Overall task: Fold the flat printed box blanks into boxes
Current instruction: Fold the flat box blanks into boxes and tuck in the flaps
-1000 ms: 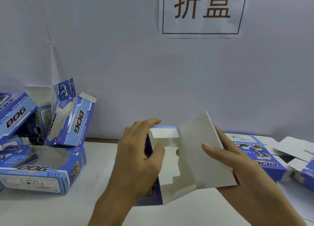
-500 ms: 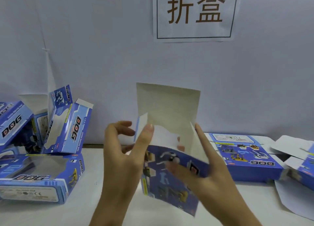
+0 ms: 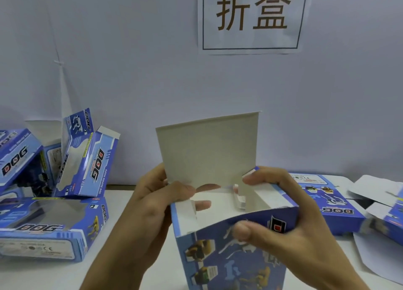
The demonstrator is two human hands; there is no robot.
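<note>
box in hand: blue printed cardboard box point(image 3: 235, 257), half-formed, open end up, held above the white table point(image 3: 135, 204) at centre frame; printed dog graphics on near face
top flap: plain grey-white cardboard lid flap point(image 3: 207, 152) standing upright at the far edge, unprinted side facing camera
side flaps: small white dust flap at left edge and another at right edge, both angled inward over the opening
left hand: left hand point(image 3: 144, 213) grasping the box's left side, thumb at the base of the top flap, fingertips visible inside the opening
right hand: right hand point(image 3: 290, 231) gripping the box's right side, thumb pressed on the near printed face, index finger hooked over the right rim by the flap
finished boxes: pile of folded blue "DOG" boxes point(image 3: 50, 224) on the table at left, one lying flat with clear window up, others leaning against the wall
blanks: stack of flat blue printed box blanks point(image 3: 331, 204) on the table at right, behind the right hand; more loose blanks point(image 3: 383, 202) at far right edge, partly cut off
sign: white paper sign with brown characters point(image 3: 253, 17) taped on the pale wall above
</note>
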